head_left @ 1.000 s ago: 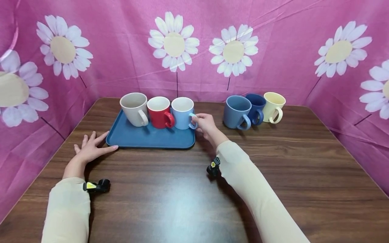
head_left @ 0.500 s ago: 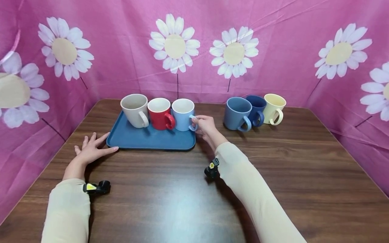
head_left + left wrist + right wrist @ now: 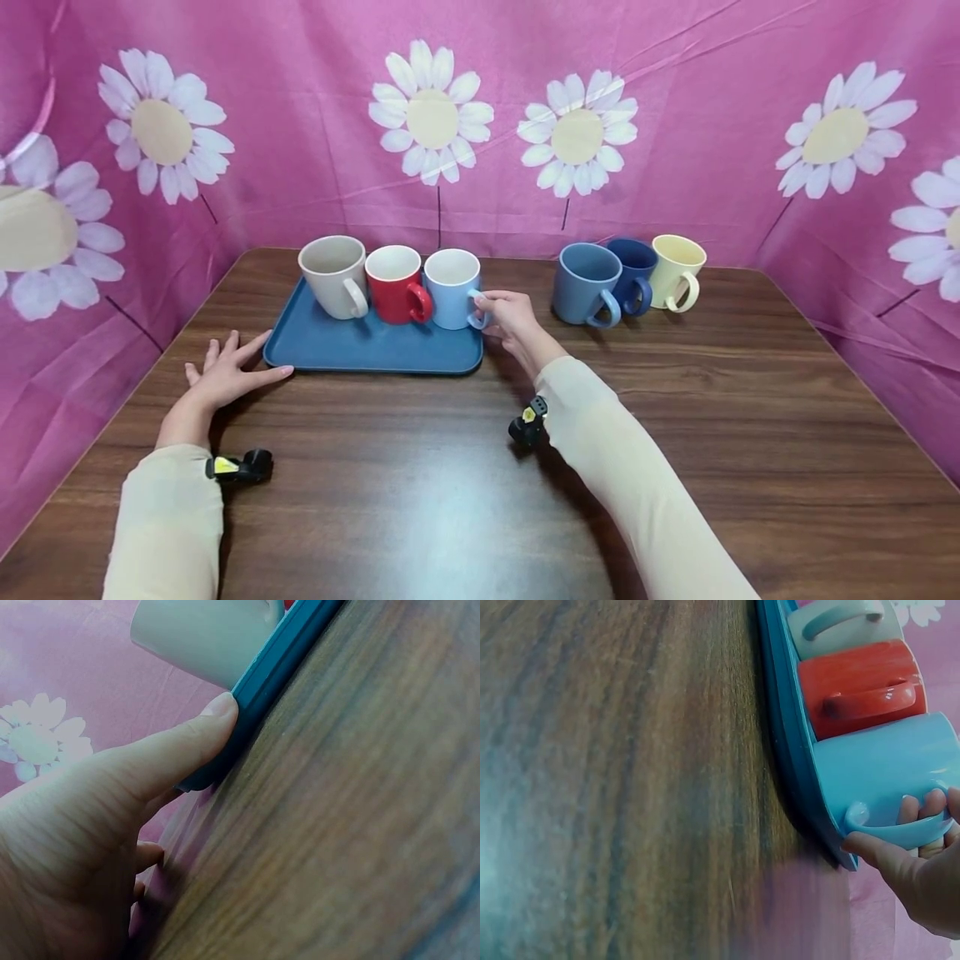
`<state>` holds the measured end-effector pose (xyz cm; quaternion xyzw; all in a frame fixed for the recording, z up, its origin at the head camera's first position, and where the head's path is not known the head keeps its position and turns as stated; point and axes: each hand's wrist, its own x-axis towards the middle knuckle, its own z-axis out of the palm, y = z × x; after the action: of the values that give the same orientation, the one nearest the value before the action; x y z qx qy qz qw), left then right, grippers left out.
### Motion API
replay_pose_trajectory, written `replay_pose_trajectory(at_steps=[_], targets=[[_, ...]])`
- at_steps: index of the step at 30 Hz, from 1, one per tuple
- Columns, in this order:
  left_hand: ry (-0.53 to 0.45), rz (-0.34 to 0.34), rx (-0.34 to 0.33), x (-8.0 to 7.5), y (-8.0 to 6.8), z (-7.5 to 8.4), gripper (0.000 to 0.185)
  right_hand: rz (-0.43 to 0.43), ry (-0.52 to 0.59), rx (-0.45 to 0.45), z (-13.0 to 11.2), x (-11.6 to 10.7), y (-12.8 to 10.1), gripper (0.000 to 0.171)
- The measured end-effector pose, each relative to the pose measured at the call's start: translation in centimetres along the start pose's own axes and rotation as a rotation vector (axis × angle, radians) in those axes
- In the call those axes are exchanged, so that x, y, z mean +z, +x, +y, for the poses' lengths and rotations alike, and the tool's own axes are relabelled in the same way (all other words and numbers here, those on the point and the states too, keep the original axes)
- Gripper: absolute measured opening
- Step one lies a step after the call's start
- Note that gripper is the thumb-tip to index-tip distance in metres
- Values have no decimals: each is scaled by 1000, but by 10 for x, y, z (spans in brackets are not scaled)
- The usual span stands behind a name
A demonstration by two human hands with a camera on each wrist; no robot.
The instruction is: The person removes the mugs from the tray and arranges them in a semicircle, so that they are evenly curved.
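A blue tray [image 3: 375, 354] lies on the table with a light grey mug [image 3: 330, 279], a red mug [image 3: 393, 287] and a light blue mug [image 3: 452, 292] upright in a row along its back. My right hand [image 3: 517, 323] holds the light blue mug by its handle at the tray's right end. In the right wrist view, fingers pass through the handle [image 3: 900, 834] and the thumb presses near its lower end. At the tray's front left corner, my left hand [image 3: 225, 371] rests with fingers spread, and its thumb [image 3: 214, 724] touches the tray's rim.
To the right of the tray stand a grey-blue mug [image 3: 585, 283], a dark blue mug [image 3: 632, 275] and a pale yellow mug [image 3: 675, 271] close together. A pink cloth with daisies [image 3: 495, 217] hangs behind the wooden table [image 3: 420, 483].
The head view has shifted slightly, so the scene sits a little lower. Both hands keep their hold or touch, and the mugs stand in nearly the same places.
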<state>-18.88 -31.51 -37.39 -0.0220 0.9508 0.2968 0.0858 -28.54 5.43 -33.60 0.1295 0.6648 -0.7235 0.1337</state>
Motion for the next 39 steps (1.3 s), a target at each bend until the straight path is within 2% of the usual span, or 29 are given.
replay_pose_trajectory(at_steps=[16,30,36,39], targets=[[2,6,8,0,-2,-1,89,-41,26,-66,-4,-10,-15,23],[4,4,11,-1,0,-2,90,-63,74,-118,-6,-42,-32,16],[5,5,11,1,0,-2,90,-105,94,-149,-2,-59,-39,6],[2,6,11,2,0,-3,90,-120,85,-166,2,-67,-41,9]])
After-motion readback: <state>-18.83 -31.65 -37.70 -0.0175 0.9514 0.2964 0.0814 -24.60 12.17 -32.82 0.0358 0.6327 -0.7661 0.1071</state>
